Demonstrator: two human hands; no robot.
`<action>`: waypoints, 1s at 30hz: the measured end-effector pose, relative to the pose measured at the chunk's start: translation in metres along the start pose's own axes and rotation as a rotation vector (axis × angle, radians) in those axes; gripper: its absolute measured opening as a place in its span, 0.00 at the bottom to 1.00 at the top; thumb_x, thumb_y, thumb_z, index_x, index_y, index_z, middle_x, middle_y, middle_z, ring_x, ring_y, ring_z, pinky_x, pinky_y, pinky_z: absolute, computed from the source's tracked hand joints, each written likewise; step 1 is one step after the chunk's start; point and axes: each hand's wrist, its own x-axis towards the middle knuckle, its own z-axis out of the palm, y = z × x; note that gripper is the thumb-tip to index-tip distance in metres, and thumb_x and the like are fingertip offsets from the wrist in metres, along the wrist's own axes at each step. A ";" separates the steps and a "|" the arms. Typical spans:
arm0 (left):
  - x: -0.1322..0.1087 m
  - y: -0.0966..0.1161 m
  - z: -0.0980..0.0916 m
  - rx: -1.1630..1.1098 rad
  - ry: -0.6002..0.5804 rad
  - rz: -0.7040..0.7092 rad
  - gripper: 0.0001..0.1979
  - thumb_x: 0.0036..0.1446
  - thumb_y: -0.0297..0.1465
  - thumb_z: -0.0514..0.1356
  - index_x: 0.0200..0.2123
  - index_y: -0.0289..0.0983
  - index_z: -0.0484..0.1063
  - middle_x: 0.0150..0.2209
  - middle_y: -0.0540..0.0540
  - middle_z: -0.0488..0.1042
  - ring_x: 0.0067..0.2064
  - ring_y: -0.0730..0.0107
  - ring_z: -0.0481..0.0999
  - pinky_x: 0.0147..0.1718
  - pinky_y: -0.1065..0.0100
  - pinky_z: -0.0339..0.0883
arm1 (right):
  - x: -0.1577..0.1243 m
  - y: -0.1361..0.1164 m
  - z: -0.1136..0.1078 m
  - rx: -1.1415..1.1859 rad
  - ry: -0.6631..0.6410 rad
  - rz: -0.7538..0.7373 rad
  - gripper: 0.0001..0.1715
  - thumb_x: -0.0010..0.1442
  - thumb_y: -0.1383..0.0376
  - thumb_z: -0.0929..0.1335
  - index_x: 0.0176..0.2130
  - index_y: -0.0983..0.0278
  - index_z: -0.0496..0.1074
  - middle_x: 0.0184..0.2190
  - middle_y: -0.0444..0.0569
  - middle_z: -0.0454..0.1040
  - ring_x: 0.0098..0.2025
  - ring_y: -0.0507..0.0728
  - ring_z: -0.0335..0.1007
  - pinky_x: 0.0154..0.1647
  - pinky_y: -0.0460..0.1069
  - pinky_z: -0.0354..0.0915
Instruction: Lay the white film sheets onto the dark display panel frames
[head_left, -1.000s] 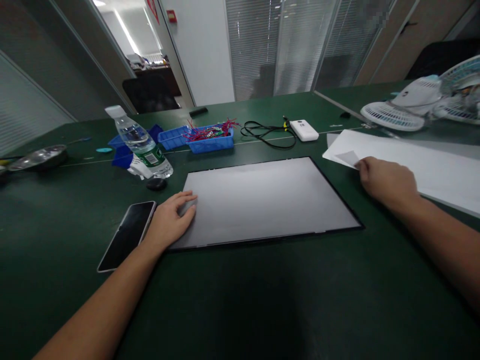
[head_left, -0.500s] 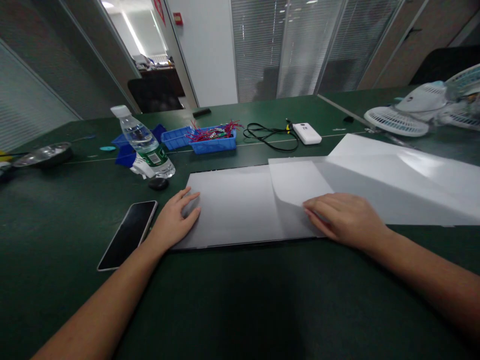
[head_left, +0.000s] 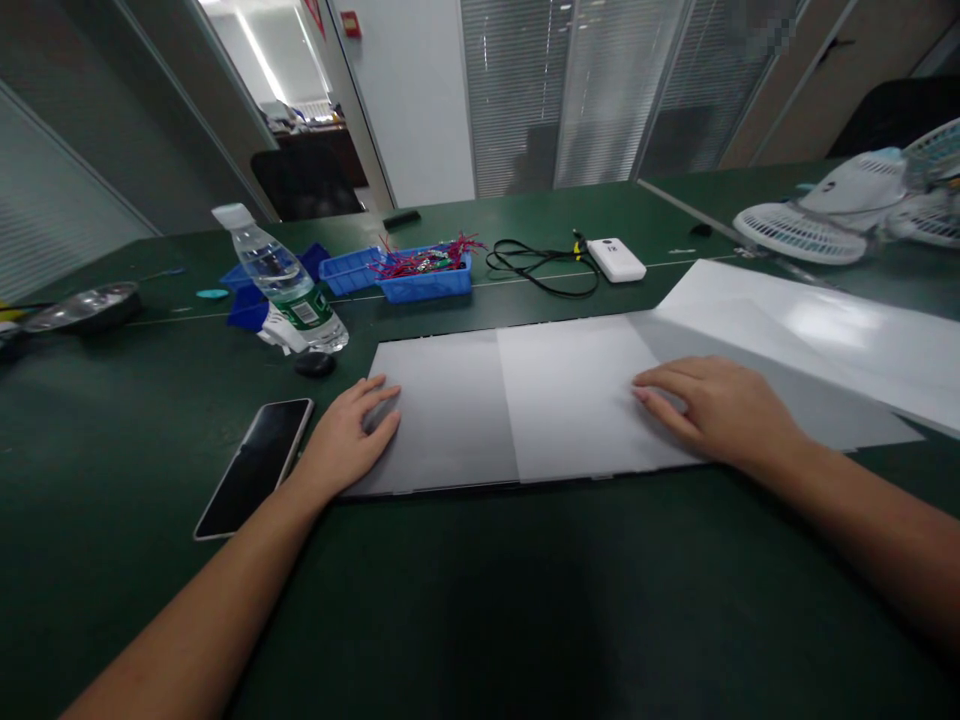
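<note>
A long panel with a pale grey sheet face [head_left: 446, 410] and a thin dark edge lies flat before me. My left hand [head_left: 354, 432] rests on its left end, fingers spread. A white sheet [head_left: 570, 400] covers the panel's middle, its left edge running front to back across it. On that sheet lies my right hand [head_left: 724, 412], thumb and fingers apart, palm down. Toward the right, more glossy white sheet [head_left: 810, 320] spreads over the table; how it joins the sheet under my hand is partly hidden.
Left of the panel are a phone [head_left: 255, 468], a computer mouse [head_left: 315, 364] and a tilted water bottle [head_left: 289, 285]. Behind it sit a blue bin [head_left: 427, 287] of red wires, a black cable [head_left: 525, 262] and a white power bank [head_left: 616, 260]. A fan [head_left: 806, 233] lies at far right.
The white sheet's left edge has moved left and now lies flatter on the panel. My right hand has shifted right, its fingers more apart. My left hand stays in place.
</note>
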 end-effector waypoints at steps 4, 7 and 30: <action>0.000 0.001 -0.001 -0.010 -0.003 -0.002 0.30 0.68 0.48 0.57 0.65 0.38 0.79 0.73 0.37 0.70 0.75 0.41 0.68 0.74 0.38 0.61 | 0.000 0.005 0.003 0.078 -0.109 0.069 0.28 0.78 0.53 0.61 0.47 0.62 0.87 0.47 0.55 0.86 0.48 0.67 0.83 0.48 0.63 0.77; 0.000 0.001 0.000 -0.012 0.002 -0.003 0.30 0.68 0.48 0.57 0.64 0.38 0.79 0.73 0.37 0.71 0.74 0.41 0.69 0.74 0.38 0.61 | 0.003 -0.014 0.006 0.188 -0.119 -0.001 0.27 0.77 0.53 0.62 0.55 0.61 0.86 0.54 0.55 0.84 0.56 0.68 0.82 0.57 0.66 0.77; 0.000 0.004 -0.003 -0.077 0.001 0.004 0.35 0.71 0.53 0.52 0.66 0.33 0.76 0.72 0.33 0.71 0.75 0.45 0.67 0.75 0.40 0.57 | 0.005 -0.026 0.006 0.235 -0.118 -0.015 0.27 0.76 0.52 0.63 0.59 0.60 0.84 0.58 0.55 0.83 0.60 0.68 0.80 0.61 0.67 0.74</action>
